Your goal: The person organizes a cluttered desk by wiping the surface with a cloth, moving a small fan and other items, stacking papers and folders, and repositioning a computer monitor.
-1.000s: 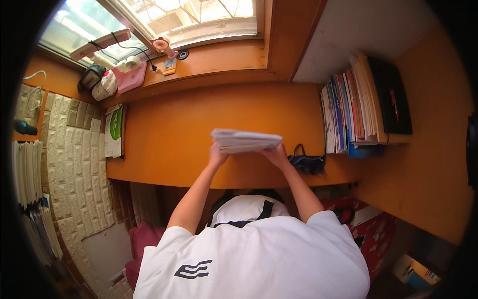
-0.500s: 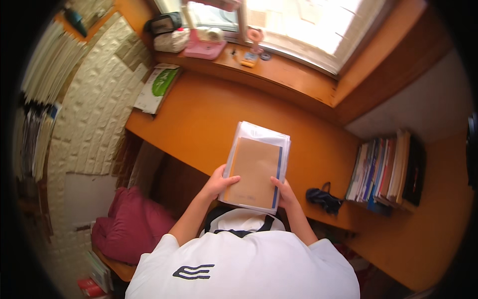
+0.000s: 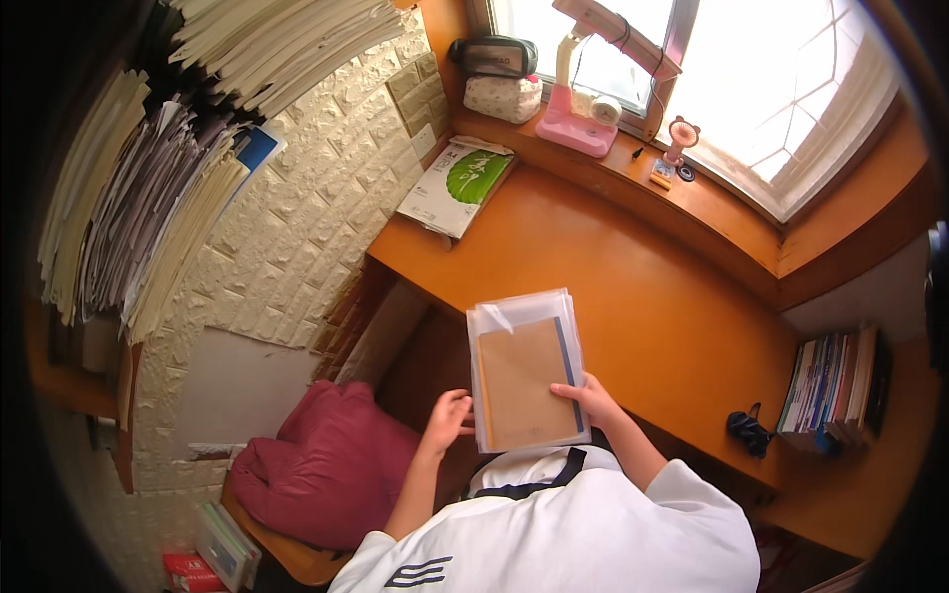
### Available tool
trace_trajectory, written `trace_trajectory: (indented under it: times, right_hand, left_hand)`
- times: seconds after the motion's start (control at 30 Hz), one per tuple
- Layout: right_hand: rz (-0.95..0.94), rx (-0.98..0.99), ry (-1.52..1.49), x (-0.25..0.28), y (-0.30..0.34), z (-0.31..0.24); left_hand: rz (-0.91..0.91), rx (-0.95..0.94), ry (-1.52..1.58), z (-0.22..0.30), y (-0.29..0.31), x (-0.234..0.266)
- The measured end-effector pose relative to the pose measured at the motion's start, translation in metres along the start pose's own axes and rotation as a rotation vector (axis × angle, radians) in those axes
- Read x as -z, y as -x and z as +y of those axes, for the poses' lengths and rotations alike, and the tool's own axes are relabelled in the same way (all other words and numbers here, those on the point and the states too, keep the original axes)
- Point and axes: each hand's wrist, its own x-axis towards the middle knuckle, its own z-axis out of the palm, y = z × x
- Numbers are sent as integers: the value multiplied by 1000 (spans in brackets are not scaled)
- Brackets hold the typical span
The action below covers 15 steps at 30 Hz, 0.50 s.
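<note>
A brown-covered notebook (image 3: 529, 381) with a blue strip down its right side lies on a stack of clear plastic sleeves (image 3: 491, 314), or inside it; I cannot tell which. My right hand (image 3: 593, 400) grips the right edge of the bundle, thumb on top and fingers hidden beneath. Beside the left edge is my left hand (image 3: 448, 423), its fingers loosely bent and apart, with nothing seen in them. The bundle is held in front of my body, at the near edge of the orange-brown desk (image 3: 613, 296).
A paper pack (image 3: 435, 198) with a green pattern lies at the desk's far left. Books (image 3: 830, 385) stand at the right beside a dark cloth item (image 3: 749, 432). A pink lamp (image 3: 578, 128) is on the windowsill. Left are paper-filled shelves (image 3: 148, 208) and a maroon bundle (image 3: 326, 469).
My left hand has let go of the bundle's left edge; my right hand keeps its hold. The view has turned left, showing more of the shelves.
</note>
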Motion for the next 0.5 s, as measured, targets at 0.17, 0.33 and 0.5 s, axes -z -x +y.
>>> trace_trajectory:
  times: [0.17, 0.33, 0.5]
  right_hand:
    - [9, 125, -5, -47, -58, -53]
    - [-121, 285, -139, -84, -126, -153]
    - [-215, 387, -413, -118, -259, -207]
  left_hand:
    - [273, -215, -117, 20, -21, 130]
    - [567, -463, -320, 72, -39, 208]
    - [998, -740, -1068, 157, -49, 227]
